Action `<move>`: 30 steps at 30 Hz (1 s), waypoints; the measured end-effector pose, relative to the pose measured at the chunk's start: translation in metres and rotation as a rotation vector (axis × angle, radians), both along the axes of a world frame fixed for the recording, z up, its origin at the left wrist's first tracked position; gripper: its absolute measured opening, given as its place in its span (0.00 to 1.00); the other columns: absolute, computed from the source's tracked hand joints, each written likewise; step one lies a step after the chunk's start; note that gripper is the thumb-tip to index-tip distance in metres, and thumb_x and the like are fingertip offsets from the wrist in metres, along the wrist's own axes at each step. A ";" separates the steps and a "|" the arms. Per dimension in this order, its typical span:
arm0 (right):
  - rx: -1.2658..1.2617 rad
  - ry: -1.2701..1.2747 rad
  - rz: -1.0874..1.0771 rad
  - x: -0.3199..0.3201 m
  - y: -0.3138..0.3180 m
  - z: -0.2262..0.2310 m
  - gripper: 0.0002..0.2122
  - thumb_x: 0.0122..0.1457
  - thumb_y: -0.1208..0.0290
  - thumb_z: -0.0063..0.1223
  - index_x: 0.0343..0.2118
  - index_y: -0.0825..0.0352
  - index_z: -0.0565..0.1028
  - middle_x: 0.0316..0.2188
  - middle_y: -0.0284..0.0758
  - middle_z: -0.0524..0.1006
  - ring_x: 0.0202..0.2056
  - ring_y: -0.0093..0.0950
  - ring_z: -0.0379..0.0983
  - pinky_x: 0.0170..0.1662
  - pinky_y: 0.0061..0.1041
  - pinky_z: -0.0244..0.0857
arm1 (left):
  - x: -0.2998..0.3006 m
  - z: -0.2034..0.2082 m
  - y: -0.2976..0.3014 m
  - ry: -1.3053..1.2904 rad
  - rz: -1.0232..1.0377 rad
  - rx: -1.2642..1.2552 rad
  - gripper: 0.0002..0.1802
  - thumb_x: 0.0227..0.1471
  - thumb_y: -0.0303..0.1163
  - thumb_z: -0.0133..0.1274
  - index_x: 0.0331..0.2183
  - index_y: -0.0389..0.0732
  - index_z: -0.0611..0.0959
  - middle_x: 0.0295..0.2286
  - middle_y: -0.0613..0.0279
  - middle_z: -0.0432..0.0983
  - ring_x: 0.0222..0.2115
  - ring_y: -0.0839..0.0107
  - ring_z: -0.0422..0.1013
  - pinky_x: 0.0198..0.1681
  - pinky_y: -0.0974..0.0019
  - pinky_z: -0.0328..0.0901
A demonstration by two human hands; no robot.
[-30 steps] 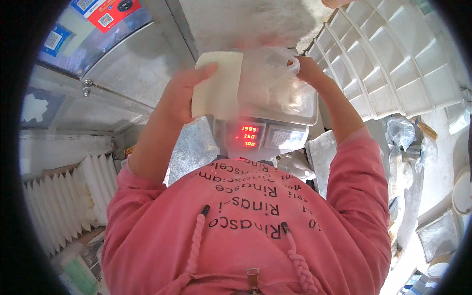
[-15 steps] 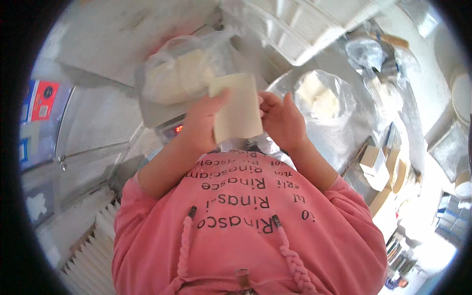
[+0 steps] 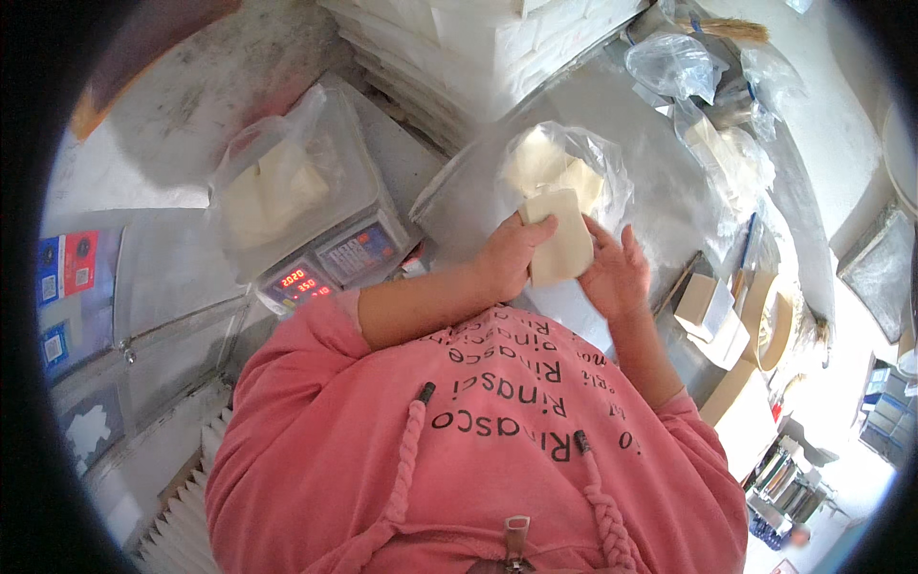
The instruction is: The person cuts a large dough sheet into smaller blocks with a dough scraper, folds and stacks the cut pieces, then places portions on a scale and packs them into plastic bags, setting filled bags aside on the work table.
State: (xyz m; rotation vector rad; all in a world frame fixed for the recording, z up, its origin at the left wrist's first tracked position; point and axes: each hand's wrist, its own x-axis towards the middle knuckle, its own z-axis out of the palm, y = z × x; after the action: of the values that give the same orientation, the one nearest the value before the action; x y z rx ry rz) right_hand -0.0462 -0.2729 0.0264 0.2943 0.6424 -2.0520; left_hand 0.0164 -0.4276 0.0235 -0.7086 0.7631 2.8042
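Note:
My left hand (image 3: 509, 256) is closed on a stack of pale cream dough wrappers (image 3: 559, 251), thumb across its top face. Beside the stack's right edge is my right hand (image 3: 617, 273), with its thumb raised and fingers apart. Those fingertips meet or pass behind the edge; I cannot tell which. Just beyond lies a clear plastic bag (image 3: 615, 196) with more pale wrapper stacks (image 3: 545, 163) in it. On the left, another clear bag (image 3: 316, 129) of pale stacks (image 3: 273, 191) rests on a digital scale (image 3: 373, 206) with lit red digits.
White plastic crates (image 3: 449, 48) stand at the back. A metal tabletop (image 3: 669, 258) runs under the nearer bag. Crumpled plastic bags (image 3: 674, 67) lie along its far right, and a white box (image 3: 703, 306) sits at the right. A payment code card (image 3: 81, 263) is at far left.
My view and both hands have shifted right, away from the scale, with the stack carried to the bag on the metal tabletop. The scale's display now shows fully.

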 end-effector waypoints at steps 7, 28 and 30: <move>0.218 0.106 -0.115 -0.005 -0.029 -0.036 0.21 0.60 0.61 0.38 0.51 0.70 0.61 0.46 0.41 0.68 0.47 0.33 0.65 0.51 0.33 0.58 | -0.022 -0.016 0.012 0.084 0.086 -0.628 0.20 0.53 0.33 0.45 0.47 0.37 0.68 0.37 0.60 0.72 0.36 0.73 0.69 0.39 0.69 0.65; 0.998 1.957 0.872 -0.182 -0.118 -0.124 0.12 0.49 0.67 0.48 0.33 0.71 0.73 0.34 0.51 0.73 0.38 0.47 0.69 0.41 0.38 0.63 | -0.064 -0.109 -0.021 -0.464 -0.192 -0.555 0.13 0.53 0.38 0.46 0.29 0.38 0.76 0.24 0.60 0.76 0.22 0.71 0.73 0.23 0.70 0.66; 1.072 2.002 1.012 -0.177 -0.113 -0.123 0.14 0.50 0.67 0.49 0.38 0.69 0.72 0.38 0.51 0.72 0.41 0.47 0.68 0.44 0.39 0.61 | -0.052 -0.092 -0.026 -0.303 -0.408 -0.669 0.13 0.52 0.38 0.46 0.29 0.37 0.77 0.25 0.59 0.76 0.22 0.71 0.73 0.23 0.69 0.66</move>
State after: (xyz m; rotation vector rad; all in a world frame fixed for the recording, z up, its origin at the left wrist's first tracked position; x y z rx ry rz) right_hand -0.2231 -0.3859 -0.0965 -1.4051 2.2839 -0.2038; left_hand -0.0352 -0.4532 -0.0681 -0.9077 1.5855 2.0008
